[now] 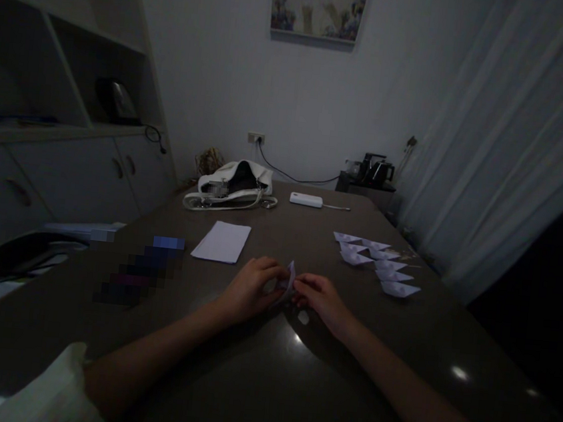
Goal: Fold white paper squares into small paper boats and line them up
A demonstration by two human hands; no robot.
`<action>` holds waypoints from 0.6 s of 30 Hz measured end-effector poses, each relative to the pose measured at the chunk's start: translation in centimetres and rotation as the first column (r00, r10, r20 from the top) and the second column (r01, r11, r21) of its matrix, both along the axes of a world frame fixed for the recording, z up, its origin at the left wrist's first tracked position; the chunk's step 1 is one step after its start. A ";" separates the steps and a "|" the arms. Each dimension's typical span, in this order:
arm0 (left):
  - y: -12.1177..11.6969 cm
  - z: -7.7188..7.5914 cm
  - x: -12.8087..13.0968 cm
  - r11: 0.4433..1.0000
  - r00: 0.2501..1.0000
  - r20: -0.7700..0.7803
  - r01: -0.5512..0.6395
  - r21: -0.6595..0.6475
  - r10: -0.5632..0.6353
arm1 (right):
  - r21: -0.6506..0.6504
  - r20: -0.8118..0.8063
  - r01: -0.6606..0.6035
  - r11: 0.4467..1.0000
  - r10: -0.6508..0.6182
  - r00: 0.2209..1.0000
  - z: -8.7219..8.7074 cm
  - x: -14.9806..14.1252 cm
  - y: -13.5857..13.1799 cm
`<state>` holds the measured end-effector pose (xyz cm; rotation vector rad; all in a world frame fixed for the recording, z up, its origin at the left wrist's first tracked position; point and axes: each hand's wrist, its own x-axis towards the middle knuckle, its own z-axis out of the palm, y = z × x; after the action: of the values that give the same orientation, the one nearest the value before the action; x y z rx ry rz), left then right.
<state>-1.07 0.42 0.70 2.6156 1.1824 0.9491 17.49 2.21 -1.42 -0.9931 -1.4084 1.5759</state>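
Between my hands, just above the table, is a small folded white paper (290,276). My left hand (252,287) grips it from the left, with thumb and fingers closed around its side. The fingertips of my right hand (321,299) pinch its right edge. Part of the paper is hidden behind the fingers, so its full shape does not show. Off to the right, several folded white paper boats (389,275) stand in two rough rows. A stack of white paper sheets (222,242) lies flat beyond my left hand.
A white handbag (237,183) sits at the table's far left, beside a white power bank (306,200) with a short cable. A blurred dark blue item (147,267) lies on the left. Cabinets (64,168) line the left wall; a sheer curtain (501,127) hangs at right.
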 end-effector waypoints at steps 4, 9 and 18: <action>-0.2 0.3 0.0 1.000 0.997 -0.072 -0.020 0.003 0.020 | -0.010 -0.005 -0.023 1.000 0.023 1.000 -0.1 -0.1 0.1; -0.5 0.4 0.1 0.999 0.993 -0.115 -0.034 0.026 0.036 | 0.059 0.055 -0.066 0.996 0.063 0.996 -0.3 -0.1 0.2; -0.6 0.2 0.2 0.983 0.996 0.073 0.072 -0.168 -0.060 | -0.086 -0.055 -0.012 0.996 0.007 0.998 0.0 0.2 0.1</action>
<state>-0.82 -0.14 0.93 2.4533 1.1017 0.8751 17.64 2.33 -1.38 -0.9876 -1.3192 1.6706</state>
